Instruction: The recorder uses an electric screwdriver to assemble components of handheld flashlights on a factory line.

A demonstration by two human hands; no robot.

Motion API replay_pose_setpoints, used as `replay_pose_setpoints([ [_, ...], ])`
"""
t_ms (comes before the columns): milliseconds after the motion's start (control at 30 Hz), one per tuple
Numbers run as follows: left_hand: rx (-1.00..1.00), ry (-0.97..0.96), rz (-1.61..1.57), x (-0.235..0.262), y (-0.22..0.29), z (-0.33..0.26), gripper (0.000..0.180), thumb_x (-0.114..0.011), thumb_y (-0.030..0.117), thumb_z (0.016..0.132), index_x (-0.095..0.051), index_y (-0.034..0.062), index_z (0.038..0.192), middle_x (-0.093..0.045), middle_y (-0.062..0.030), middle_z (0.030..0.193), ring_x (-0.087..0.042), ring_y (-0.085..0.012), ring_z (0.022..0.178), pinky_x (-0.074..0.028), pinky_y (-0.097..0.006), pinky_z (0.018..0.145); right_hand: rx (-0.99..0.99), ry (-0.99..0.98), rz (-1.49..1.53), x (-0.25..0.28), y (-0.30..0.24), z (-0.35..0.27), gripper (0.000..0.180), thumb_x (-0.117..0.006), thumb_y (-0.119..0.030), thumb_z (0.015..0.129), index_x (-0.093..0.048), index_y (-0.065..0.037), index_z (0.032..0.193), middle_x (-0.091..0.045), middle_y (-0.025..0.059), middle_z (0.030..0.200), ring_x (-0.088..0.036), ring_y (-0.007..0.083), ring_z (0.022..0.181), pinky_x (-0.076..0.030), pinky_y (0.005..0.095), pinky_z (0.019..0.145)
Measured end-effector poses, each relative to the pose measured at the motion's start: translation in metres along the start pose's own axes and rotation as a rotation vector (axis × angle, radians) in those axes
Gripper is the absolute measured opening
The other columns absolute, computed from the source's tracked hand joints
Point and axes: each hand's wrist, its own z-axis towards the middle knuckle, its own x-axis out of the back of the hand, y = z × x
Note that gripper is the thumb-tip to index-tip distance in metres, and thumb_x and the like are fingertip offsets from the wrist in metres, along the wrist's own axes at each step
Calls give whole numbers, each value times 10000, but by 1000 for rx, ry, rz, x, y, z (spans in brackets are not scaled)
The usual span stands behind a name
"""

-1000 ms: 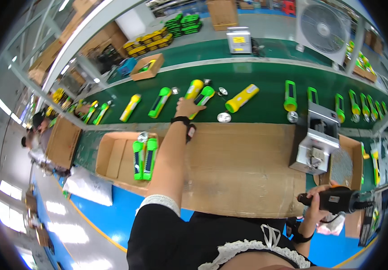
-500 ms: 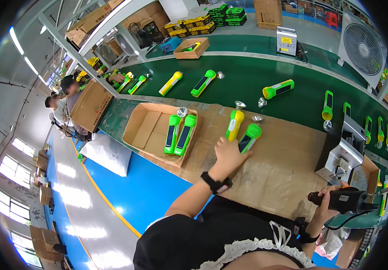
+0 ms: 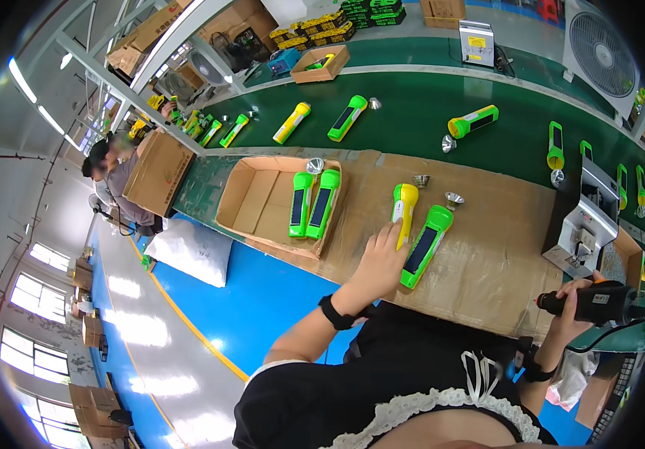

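Note:
My left hand (image 3: 379,263) closes its fingers round the lower end of a yellow-and-green flashlight (image 3: 405,200) lying on the cardboard-covered bench. A loose silver reflector (image 3: 421,181) sits by that flashlight's head. Just right of my hand lies a green flashlight (image 3: 427,247) with a dark panel, another reflector (image 3: 454,200) at its top end. At the right, my right hand (image 3: 571,308) is wrapped round a black electric screwdriver (image 3: 599,304), held roughly level beside the bench edge; its tip end is hard to make out.
An open cardboard box (image 3: 251,196) to the left holds two green flashlights and a reflector. Behind, a green conveyor belt (image 3: 405,123) carries several flashlights with reflectors. A silver machine (image 3: 583,232) stands on the right. Co-workers (image 3: 117,168) are at the far left.
My left hand has shifted left off the green flashlight, which shows along its whole length now. The view has swung slightly, and the screwdriver stays in my right hand.

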Motion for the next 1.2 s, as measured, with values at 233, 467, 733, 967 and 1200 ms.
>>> replay_pose_setpoints([
  [233, -36, -126, -69, 15, 5, 1, 552, -537, 54, 768, -451, 135, 1307, -385, -294, 1301, -437, -411, 1174, -397, -470, 941, -37, 100, -64, 18, -2, -13, 505, -580, -5, 826, -349, 43, 1272, -508, 83, 795, -497, 142, 627, -443, 267, 608],
  [467, -404, -81, 84, -7, 11, 14, 503, -504, 121, 811, -487, 319, 1274, -397, -217, 1331, -359, -415, 1274, -346, -535, 1001, -75, 139, -45, 17, -8, -13, 511, -596, -7, 823, -363, 31, 1276, -511, 75, 808, -507, 144, 643, -459, 293, 614],
  [733, -468, -116, -174, -20, 70, 43, 493, -719, 227, 662, -566, 109, 1116, -499, -159, 1174, -437, -357, 1188, -327, -492, 1018, 151, 204, -82, 1, -14, 70, 497, -595, -13, 833, -367, 68, 1267, -549, 88, 756, -559, 166, 656, -473, 304, 649],
  [967, -301, -21, -265, -46, 140, 41, 618, -745, 352, 646, -541, -7, 1105, -530, -163, 982, -507, -328, 934, -389, -447, 861, 196, 221, -241, 10, -2, 100, 431, -593, 31, 806, -441, 73, 1207, -589, 52, 719, -574, 115, 636, -472, 253, 632],
  [1200, -167, 34, -164, -51, 156, 39, 590, -702, 272, 722, -501, -29, 1188, -512, -204, 1045, -473, -345, 1006, -345, -468, 926, 44, 81, -208, 12, -2, 112, 343, -589, 0, 803, -500, 50, 1130, -569, 63, 670, -553, 139, 579, -456, 269, 584],
])
